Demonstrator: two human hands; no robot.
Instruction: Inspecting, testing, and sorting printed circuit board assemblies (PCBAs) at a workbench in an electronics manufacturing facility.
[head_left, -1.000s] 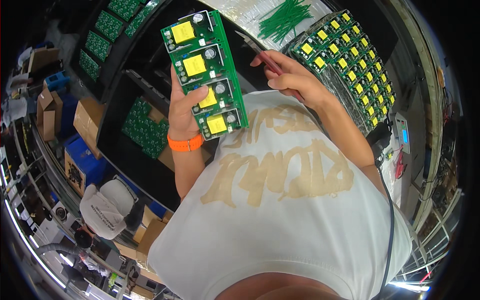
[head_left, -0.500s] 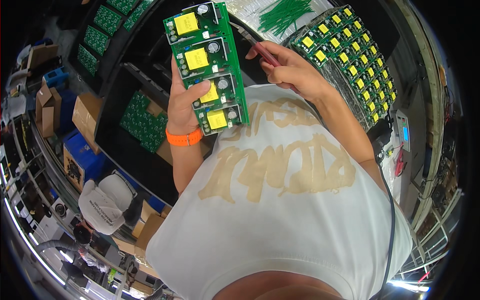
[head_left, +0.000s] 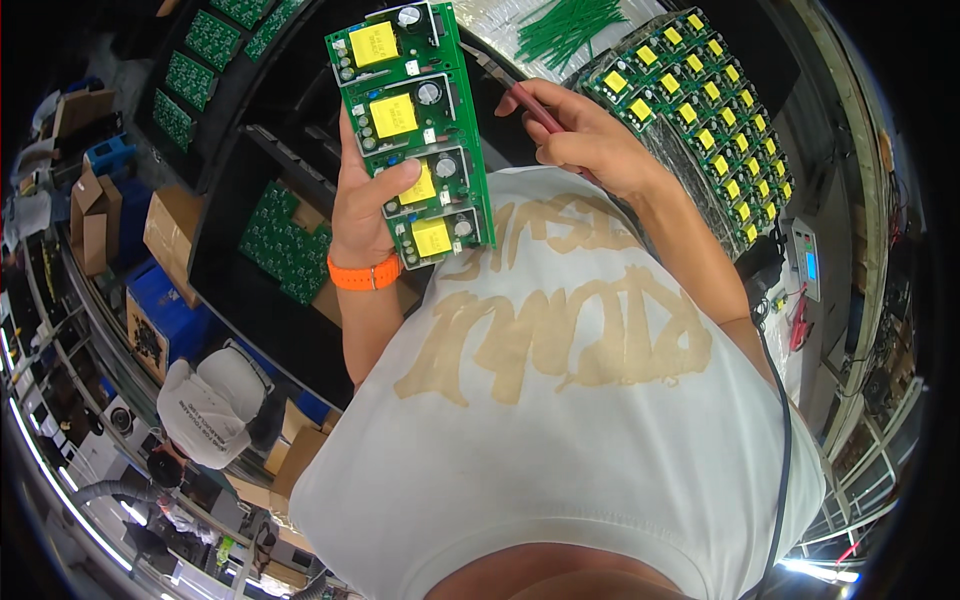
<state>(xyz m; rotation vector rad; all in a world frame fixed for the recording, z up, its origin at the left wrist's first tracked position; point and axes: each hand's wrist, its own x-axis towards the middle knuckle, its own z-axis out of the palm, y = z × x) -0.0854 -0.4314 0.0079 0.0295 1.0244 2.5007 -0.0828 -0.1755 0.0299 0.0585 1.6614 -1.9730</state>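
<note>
My left hand (head_left: 365, 205) is closed round the lower left side of a green circuit board panel (head_left: 468, 130), its thumb lying over a yellow transformer. The panel stands tilted, with several repeated sections of yellow transformers, round silver-topped capacitors and small white connectors. To its right, my right hand (head_left: 590, 140) grips a hand tool with a dark red handle (head_left: 535, 107). The tool's metal tip (head_left: 490, 68) points up and left towards the panel's right edge, apart from it as far as I can see; the tool's exact kind is unclear.
Populated boards with yellow transformers (head_left: 705, 138) lie in rows at right. Beyond my right hand is a pile of thin green strips (head_left: 565, 32). At left, a black bin (head_left: 215, 245) holds green boards (head_left: 280, 240); cardboard boxes (head_left: 172, 235) and a seated person (head_left: 215, 405) are farther off.
My left hand and the panel have shifted very slightly left. The tool has turned a little in my right hand, so its tip shows narrower.
</note>
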